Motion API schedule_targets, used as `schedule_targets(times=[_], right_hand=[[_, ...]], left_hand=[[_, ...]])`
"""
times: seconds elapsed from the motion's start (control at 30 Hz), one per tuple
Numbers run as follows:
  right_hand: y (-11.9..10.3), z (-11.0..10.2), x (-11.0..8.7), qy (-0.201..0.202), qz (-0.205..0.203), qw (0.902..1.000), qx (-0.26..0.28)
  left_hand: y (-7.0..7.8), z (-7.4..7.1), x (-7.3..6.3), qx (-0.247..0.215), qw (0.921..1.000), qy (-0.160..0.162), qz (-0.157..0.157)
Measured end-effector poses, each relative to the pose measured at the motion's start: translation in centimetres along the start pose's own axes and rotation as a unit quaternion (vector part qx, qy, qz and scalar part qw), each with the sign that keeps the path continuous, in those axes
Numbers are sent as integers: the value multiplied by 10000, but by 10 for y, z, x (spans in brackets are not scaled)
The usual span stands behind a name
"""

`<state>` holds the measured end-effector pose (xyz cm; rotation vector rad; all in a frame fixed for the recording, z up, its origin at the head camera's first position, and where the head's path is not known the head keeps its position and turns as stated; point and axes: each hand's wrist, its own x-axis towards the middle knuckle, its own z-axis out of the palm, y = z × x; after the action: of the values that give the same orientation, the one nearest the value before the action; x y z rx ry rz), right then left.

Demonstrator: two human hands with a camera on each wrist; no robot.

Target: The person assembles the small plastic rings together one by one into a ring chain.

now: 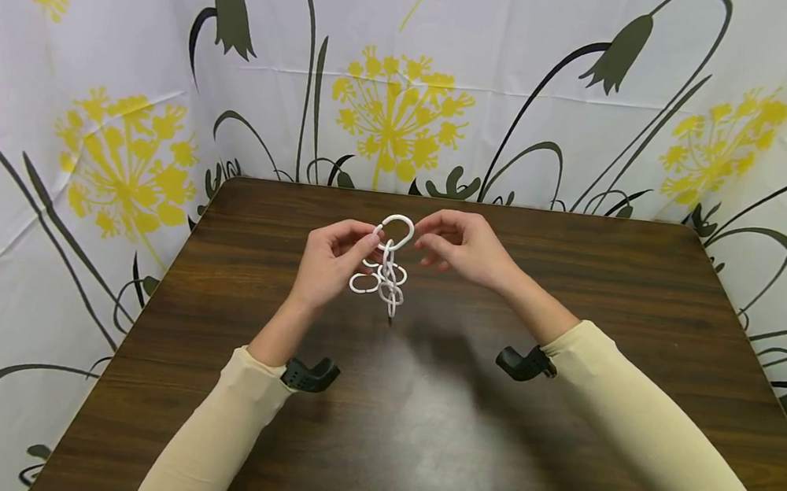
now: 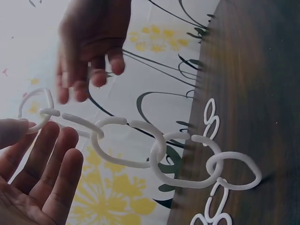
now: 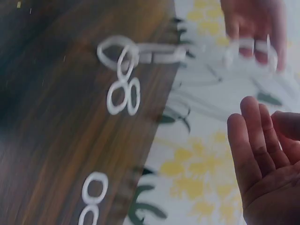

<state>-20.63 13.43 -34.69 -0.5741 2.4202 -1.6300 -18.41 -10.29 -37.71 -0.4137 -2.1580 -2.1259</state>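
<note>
A chain of white plastic links (image 2: pixel 119 162) hangs from my left hand (image 1: pixel 323 266), whose thumb and fingers pinch the top link (image 1: pixel 410 235). In the left wrist view the links hook one through another, and several show a small gap in their ring. My right hand (image 1: pixel 468 246) is just right of the top link, its fingers loosely bent and apart from the chain. The right wrist view shows that hand's palm (image 3: pixel 267 180) with nothing in it. The chain's lower end is by the tabletop; whether it touches cannot be told.
More white links (image 3: pixel 95 188) lie on the dark wood table (image 1: pixel 240 436), behind the hanging chain in the head view. A white curtain (image 1: pixel 529 21) with yellow and dark green flowers stands along the table's far edge and sides.
</note>
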Motion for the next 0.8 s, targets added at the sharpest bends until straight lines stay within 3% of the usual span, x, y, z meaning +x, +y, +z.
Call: schedule_targets(times=[0.17,0.3,0.5,0.63,0.8], right_hand=[[30,-19,7,348,313,9966,-677],[70,-27,10,555,557,9839,-1608],[116,-24,7,194,1000,9702,-2198],[131,-19,5,76,938,9677,-2339],[131,-12,5,-95,879,9619,-2586]], left_hand=[[0,-2,0,85,9999,-66,-42],[-1,-3,0,113,9998,-137,-115],[-2,-1,0,196,9994,-226,-167],[-3,-1,0,215,9994,-240,-154],[-6,-1,0,306,9990,-254,-225]])
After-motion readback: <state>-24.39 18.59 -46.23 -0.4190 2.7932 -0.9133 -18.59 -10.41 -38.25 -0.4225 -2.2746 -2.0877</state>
